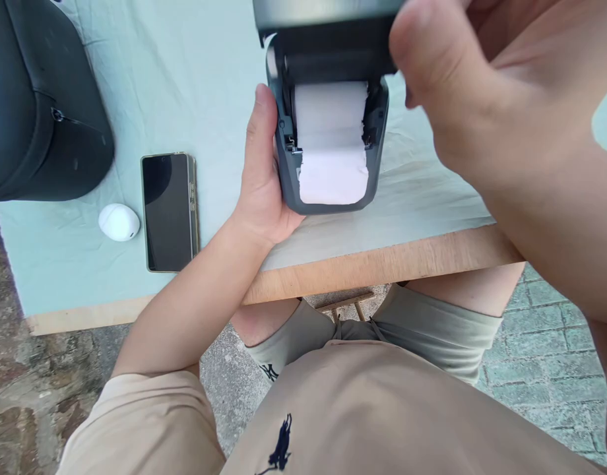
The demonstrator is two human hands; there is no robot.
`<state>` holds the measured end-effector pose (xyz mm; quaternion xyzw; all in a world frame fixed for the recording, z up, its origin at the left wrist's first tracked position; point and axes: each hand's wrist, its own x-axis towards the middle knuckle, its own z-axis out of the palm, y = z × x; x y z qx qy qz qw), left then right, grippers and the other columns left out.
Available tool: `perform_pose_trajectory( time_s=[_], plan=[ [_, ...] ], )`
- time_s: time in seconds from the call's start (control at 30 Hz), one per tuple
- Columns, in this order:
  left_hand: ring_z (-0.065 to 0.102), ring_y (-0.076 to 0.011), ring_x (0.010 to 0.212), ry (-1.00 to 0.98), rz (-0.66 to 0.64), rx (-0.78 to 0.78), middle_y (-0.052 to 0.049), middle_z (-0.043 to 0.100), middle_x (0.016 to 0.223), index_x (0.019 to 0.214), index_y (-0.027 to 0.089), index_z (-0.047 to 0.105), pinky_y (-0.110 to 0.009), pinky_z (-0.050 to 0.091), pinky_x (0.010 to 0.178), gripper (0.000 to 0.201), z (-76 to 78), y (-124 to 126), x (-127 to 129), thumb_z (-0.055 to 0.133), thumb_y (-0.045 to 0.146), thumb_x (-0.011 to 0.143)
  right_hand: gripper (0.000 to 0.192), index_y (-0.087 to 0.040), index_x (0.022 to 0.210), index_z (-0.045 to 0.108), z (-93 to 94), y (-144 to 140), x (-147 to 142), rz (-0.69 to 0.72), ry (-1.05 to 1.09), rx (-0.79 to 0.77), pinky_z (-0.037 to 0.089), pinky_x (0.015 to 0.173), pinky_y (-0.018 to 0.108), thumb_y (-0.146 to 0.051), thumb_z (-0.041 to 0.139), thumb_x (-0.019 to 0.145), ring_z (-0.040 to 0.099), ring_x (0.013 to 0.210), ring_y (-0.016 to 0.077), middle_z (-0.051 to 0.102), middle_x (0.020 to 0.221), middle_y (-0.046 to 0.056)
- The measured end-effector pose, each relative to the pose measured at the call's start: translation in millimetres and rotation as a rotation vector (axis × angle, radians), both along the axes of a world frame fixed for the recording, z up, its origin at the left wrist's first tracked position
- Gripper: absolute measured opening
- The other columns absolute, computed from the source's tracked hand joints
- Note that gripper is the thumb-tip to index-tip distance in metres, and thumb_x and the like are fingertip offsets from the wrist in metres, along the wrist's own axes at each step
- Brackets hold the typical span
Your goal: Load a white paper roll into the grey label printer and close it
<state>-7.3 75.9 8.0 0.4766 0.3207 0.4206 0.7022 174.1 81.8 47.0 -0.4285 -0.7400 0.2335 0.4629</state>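
Note:
A dark handheld receipt printer is held up over the table near its front edge. My left hand grips its left side from below, the thumb lying along the casing. The printer's cover is raised, and a white paper roll shows in the bay, its torn end hanging over the lower lip. My right hand holds the right edge of the raised cover between thumb and fingers; most of those fingers are hidden behind the hand.
A smartphone lies screen up on the pale cloth, with a white earbud case on its left. A black zippered bag stands at the far left. The table's wooden edge runs above my lap.

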Motion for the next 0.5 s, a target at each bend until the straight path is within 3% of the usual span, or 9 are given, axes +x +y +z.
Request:
perform_pose_trajectory(
  time_s=[0.1,0.17,0.3,0.4,0.43,0.5],
  plan=[
    [0.041,-0.0289,0.140,0.021,-0.032,-0.008,0.003,0.053,0.139,0.120,0.033,0.053,-0.043,0.051,0.103,0.060,-1.2,0,1,0.022,0.069,0.084,0.079,-0.015,0.068,0.047,13.4,-5,-11,0.034,0.155,-0.007,0.042,0.056,0.013,-0.059,-0.015,0.083,0.059,0.067,0.0017,0.047,0.065,0.000],
    [0.036,-0.0273,0.143,0.011,-0.025,0.004,0.004,0.052,0.141,0.123,0.032,0.053,-0.041,0.049,0.107,0.061,-0.2,0,1,0.022,0.068,0.085,0.091,-0.015,0.080,0.054,16.3,-3,-15,0.042,0.221,0.003,0.043,0.054,0.019,-0.058,-0.026,0.074,0.061,0.067,0.0050,0.047,0.069,0.000],
    [0.039,-0.0281,0.141,0.027,-0.009,-0.011,-0.001,0.059,0.131,0.123,0.028,0.057,-0.042,0.049,0.107,0.074,1.4,-1,0,0.014,0.075,0.085,0.073,-0.015,0.099,0.059,12.6,4,-16,0.018,0.242,0.009,0.049,0.059,0.018,-0.050,-0.003,0.085,0.059,0.068,0.0032,0.047,0.074,-0.003],
    [0.048,-0.0290,0.134,0.034,0.028,-0.029,-0.003,0.063,0.121,0.121,0.029,0.058,-0.042,0.051,0.103,0.074,1.5,-1,1,0.012,0.075,0.086,0.054,-0.010,0.094,0.064,13.0,7,-12,0.104,0.389,-0.242,0.040,0.057,0.000,-0.035,0.016,0.089,0.065,0.096,0.0065,0.056,0.085,-0.005],
    [0.050,-0.0290,0.131,0.027,0.036,-0.034,-0.003,0.063,0.119,0.121,0.029,0.059,-0.043,0.051,0.103,0.072,1.6,-1,1,0.012,0.073,0.087,0.048,-0.010,0.095,0.065,14.9,7,-10,0.120,0.289,-0.283,0.031,0.055,-0.007,-0.033,0.023,0.090,0.063,0.106,0.0088,0.058,0.090,-0.006],
    [0.053,-0.0290,0.127,0.011,0.050,-0.041,-0.003,0.064,0.115,0.122,0.030,0.059,-0.044,0.050,0.102,0.069,1.5,-2,2,0.012,0.068,0.089,0.037,-0.015,0.103,0.066,21.3,8,-10,0.092,-0.174,-0.251,0.015,0.054,-0.015,-0.034,0.038,0.088,0.057,0.119,0.0133,0.059,0.097,-0.007]
  ],
)
